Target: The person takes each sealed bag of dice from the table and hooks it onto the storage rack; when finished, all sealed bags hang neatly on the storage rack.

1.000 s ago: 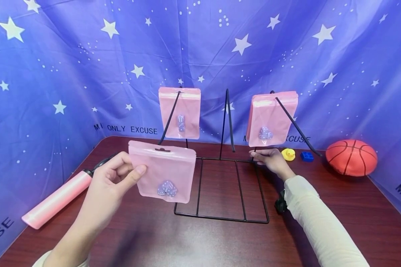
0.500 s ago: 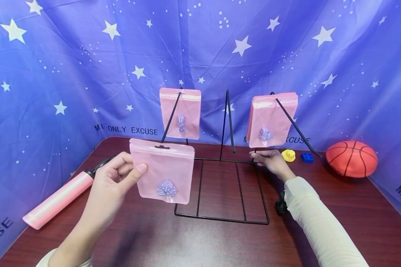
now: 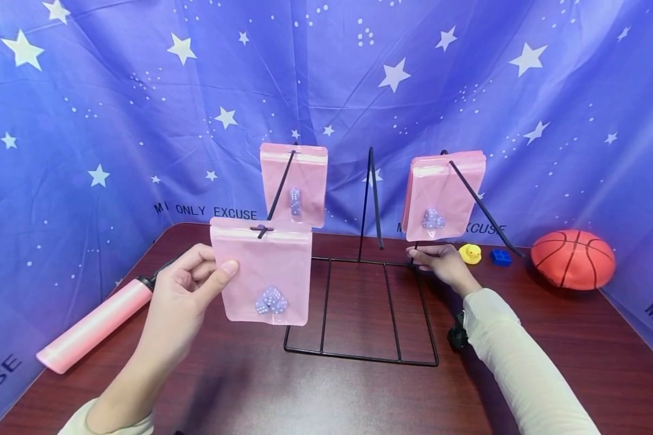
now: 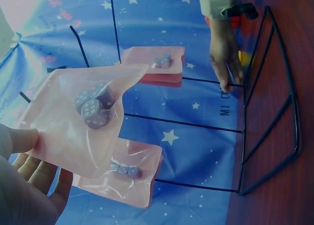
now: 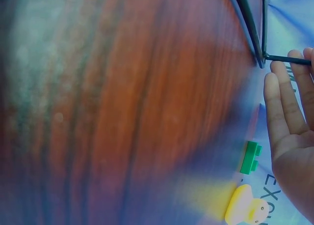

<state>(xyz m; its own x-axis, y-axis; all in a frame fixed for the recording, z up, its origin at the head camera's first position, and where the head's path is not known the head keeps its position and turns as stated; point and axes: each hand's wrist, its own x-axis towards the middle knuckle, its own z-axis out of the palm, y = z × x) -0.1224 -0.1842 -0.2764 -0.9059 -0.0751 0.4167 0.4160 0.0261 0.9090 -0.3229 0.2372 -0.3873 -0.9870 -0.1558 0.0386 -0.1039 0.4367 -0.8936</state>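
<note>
- The tabletop (image 3: 359, 399) is dark reddish-brown wood grain, and a black wire rack (image 3: 359, 308) stands on it with its flat grid base resting on the wood
- A blue cloth backdrop (image 3: 114, 90) printed with white stars and the words "MI ONLY EXCUSE" hangs behind and wraps both sides of the tabletop
- The left hand (image 3: 187, 290) pinches a pink pouch (image 3: 263, 272) by its left edge, thumb in front and fingers behind; purple dice (image 3: 271, 300) sit low inside it, and the slot at its top sits on the tip of the rack's left prong
- Another pink pouch hangs further back on that prong (image 3: 295, 184), and a thicker stack of pouches (image 3: 441, 193) hangs on the right prong
- The right hand (image 3: 438, 260) rests at the rack's far right corner, fingers straight and close together against the wire
- A pink pump (image 3: 95, 326) lies at the left; a yellow duck (image 3: 470, 252), blue brick (image 3: 499, 256) and basketball (image 3: 572, 257) sit at the right rear
</note>
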